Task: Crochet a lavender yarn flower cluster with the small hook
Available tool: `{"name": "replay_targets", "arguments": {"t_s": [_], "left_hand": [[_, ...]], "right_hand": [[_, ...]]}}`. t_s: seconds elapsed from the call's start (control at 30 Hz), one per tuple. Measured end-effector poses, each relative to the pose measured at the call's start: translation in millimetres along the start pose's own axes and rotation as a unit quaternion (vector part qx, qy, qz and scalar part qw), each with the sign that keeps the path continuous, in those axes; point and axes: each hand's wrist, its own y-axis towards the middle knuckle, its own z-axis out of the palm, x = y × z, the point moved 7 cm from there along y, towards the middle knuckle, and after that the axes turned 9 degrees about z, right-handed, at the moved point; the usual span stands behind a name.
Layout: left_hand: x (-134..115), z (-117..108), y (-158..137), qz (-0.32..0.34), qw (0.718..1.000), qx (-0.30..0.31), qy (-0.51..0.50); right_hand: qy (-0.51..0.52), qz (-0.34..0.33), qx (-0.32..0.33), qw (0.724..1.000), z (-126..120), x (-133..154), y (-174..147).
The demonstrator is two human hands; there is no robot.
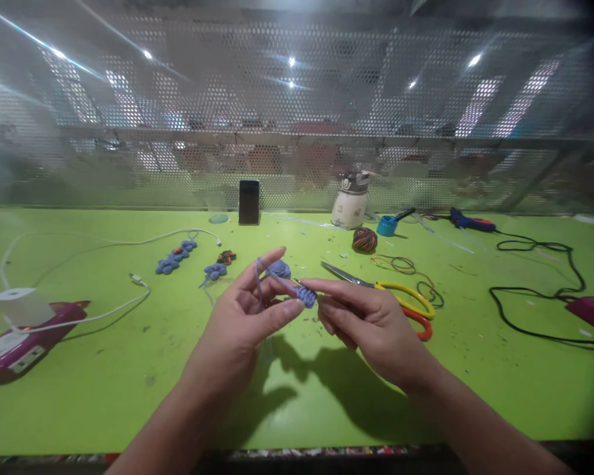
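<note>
A small piece of purple crochet [306,297] is pinched between the thumb and fingers of my left hand [250,310]. Purple yarn runs over that hand's raised index finger. My right hand [363,313] is closed on a thin crochet hook [297,282]; its metal tip shows at the crochet's upper edge, while my fingers hide the rest. Just behind my left fingers is a ball of purple yarn [279,269]. Scissors [349,273] with yellow and red handles lie partly behind my right hand.
Finished crochet flowers [177,257] and a smaller crochet pair [215,271] lie left. Behind are a phone [249,202], a white jar [349,204], a multicoloured yarn ball [364,240] and a blue container [387,225]. A purple power strip [34,349] and a corded glue gun [472,221] flank them.
</note>
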Motion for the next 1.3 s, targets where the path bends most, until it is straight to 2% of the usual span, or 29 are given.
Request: {"name": "replay_targets", "arguments": {"t_s": [0.13,0.27,0.37,0.63,0.83,1.1,1.3], "left_hand": [[3,1,0,0.005,1.000,0.009,0.002],[2,3,0,0.014,1.000,0.002,-0.015],[1,3,-1,0.005,1.000,-0.007,-0.022],[2,4,-3,-0.021,1.000,-0.009,-0.007],[7,0,1,-0.009,1.000,-0.020,0.021],[4,-2,1,0.016,1.000,-0.022,-0.001],[1,-2,-1,0.017,0.999,-0.035,-0.028]], "right_hand": [[0.003,0.008,0.008,1.000,5,-1,2],[0.070,0.027,0.037,0.997,10,-7,4],[0.096,0.026,0.033,0.994,9,-8,5],[-0.067,-0.056,-0.039,0.995,1,7,0],[-0.126,-0.096,-0.059,0.986,5,16,-1],[-0.102,-0.060,-0.046,0.992,4,10,0],[-0.105,-0.075,-0.047,0.991,7,15,-2]]}}
